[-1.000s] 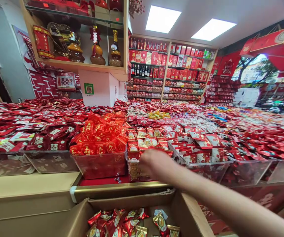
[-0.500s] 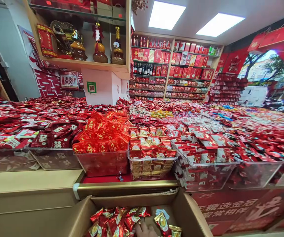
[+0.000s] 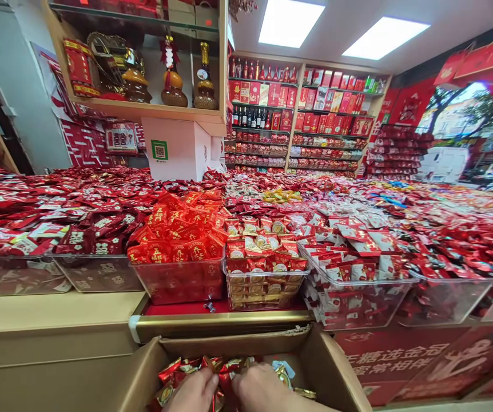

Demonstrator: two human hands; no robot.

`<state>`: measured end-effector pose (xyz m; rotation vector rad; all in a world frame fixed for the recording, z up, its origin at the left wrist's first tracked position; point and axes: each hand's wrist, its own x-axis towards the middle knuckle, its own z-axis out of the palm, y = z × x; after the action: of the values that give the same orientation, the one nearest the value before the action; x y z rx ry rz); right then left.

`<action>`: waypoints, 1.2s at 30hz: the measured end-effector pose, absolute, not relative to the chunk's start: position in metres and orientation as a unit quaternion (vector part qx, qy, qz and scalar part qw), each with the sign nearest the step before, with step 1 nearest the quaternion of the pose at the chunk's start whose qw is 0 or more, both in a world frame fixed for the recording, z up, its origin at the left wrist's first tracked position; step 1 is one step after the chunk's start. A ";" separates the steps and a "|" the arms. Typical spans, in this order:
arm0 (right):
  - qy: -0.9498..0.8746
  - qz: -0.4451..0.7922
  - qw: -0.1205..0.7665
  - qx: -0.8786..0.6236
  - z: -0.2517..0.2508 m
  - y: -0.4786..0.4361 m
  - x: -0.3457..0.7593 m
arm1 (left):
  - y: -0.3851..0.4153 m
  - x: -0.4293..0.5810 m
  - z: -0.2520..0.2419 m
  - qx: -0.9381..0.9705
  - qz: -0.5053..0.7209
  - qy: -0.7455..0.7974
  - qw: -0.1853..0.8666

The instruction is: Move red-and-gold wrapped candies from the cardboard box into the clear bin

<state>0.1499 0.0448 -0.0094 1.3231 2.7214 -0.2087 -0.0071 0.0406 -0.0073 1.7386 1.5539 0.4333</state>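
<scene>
Inside an open cardboard box (image 3: 336, 366) at the bottom of the view lie red and gold wrapped candies (image 3: 167, 395). My left hand (image 3: 193, 390) is down among them, its fingers curled in against red packets. Close beside it, my right hand (image 3: 261, 389) bends its fingers over the same heap, back of the hand upward. A red packet shows in the narrow gap between both hands. The fingertips are partly hidden by the hands and wrappers. Right of my right hand are a gold-ended candy (image 3: 284, 377) and a whitish scrap (image 3: 281, 367).
Beyond the box, a clear bin of durian candies (image 3: 266, 280) stands between a bin of bright red packets (image 3: 178, 274) and one of white-and-red packets (image 3: 358, 297). A gold counter edge (image 3: 225, 326) runs behind the box. A display cabinet (image 3: 143, 109) overhangs the left.
My left hand has come into view over the candies. My right hand has reached farther into the box, showing its back and wrist, and now covers several packets.
</scene>
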 end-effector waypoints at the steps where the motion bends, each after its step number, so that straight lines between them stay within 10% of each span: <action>1: 0.901 -0.071 0.015 0.429 -0.004 0.046 0.152 | 0.043 -0.005 -0.001 0.635 0.184 0.616 0.428; 6: 0.900 -0.107 -0.237 0.350 0.026 0.039 0.159 | 0.033 0.011 0.029 0.346 0.330 0.436 0.762; 15: 0.767 -0.252 -0.461 0.367 0.039 0.037 0.170 | 0.036 0.013 0.034 0.392 0.503 0.352 0.685; 23: 0.579 -0.508 -0.473 0.428 0.037 0.049 0.161 | 0.032 0.017 0.032 0.438 0.483 0.403 0.643; 36: 0.705 -0.383 -0.421 0.422 0.039 0.044 0.166 | 0.035 0.008 0.035 0.490 0.492 0.458 0.555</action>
<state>0.1659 0.0436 0.0392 1.8676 3.1183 -1.6947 0.0081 0.0347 0.0353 1.1574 1.0828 1.1618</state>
